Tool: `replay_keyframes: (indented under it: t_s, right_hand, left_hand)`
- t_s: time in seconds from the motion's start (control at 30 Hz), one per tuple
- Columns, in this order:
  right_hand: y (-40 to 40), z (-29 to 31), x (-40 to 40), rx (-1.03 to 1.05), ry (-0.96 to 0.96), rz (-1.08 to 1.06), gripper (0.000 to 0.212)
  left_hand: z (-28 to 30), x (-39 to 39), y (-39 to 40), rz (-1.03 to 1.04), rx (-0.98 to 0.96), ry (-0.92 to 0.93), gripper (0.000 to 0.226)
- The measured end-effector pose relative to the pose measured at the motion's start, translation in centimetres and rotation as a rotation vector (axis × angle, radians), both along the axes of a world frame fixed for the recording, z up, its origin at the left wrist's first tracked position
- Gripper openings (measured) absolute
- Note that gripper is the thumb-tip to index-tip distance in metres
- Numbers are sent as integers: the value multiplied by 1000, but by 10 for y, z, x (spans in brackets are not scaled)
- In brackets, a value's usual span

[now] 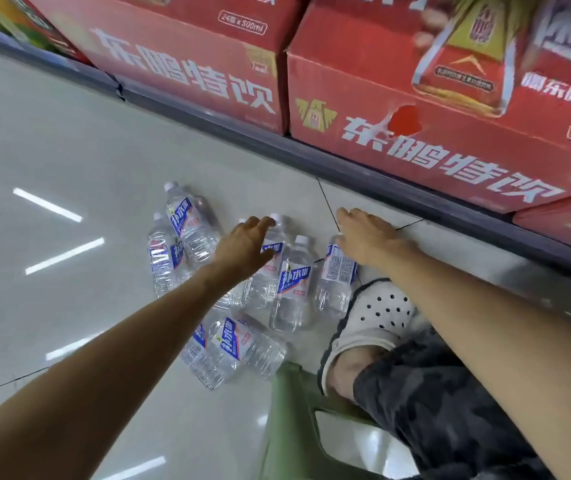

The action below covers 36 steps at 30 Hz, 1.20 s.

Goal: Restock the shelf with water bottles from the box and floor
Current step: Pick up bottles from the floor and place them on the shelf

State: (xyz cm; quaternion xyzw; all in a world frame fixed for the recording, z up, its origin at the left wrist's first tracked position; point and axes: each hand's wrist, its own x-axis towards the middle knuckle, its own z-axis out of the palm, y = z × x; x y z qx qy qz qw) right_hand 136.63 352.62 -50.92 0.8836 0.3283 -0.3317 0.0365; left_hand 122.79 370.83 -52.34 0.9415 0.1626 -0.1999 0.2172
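Observation:
Several clear water bottles with blue-and-white labels and white caps lie scattered on the pale tiled floor (pixel 69 161). My left hand (pixel 246 249) hovers over the middle bottle (pixel 270 268), fingers apart, near its cap. Over the top of the rightmost bottle (pixel 336 282) reaches my right hand (pixel 367 237), also with spread fingers. Another bottle (pixel 294 285) lies between them. Two bottles (pixel 187 226) rest at the left and two more (pixel 232 348) lie nearer to me. Neither hand holds anything.
Red drink cartons (pixel 415 109) with white lettering stand along a dark shelf base edge (pixel 346 168) at the top right. My foot in a white perforated clog (pixel 377 317) is beside the bottles. A green plastic stool (pixel 297 427) sits below.

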Motion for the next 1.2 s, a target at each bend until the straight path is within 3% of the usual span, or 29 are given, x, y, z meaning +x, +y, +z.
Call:
replay_keyframes:
  t_s: [0.3, 0.6, 0.97, 1.2]
  right_hand:
    - [-9, -46, -10, -34, 102, -344, 60]
    - [2, -74, -10, 19, 191, -571, 91]
    - [0, -70, -4, 49, 282, -613, 73]
    - [0, -40, -22, 169, 340, -459, 74]
  left_hand:
    - [-41, 17, 4, 99, -61, 114, 72]
    - [-63, 36, -6, 193, -118, 177, 72]
    - [-64, 50, -11, 91, -23, 230, 66]
    - [-39, 36, -11, 146, -103, 106, 69]
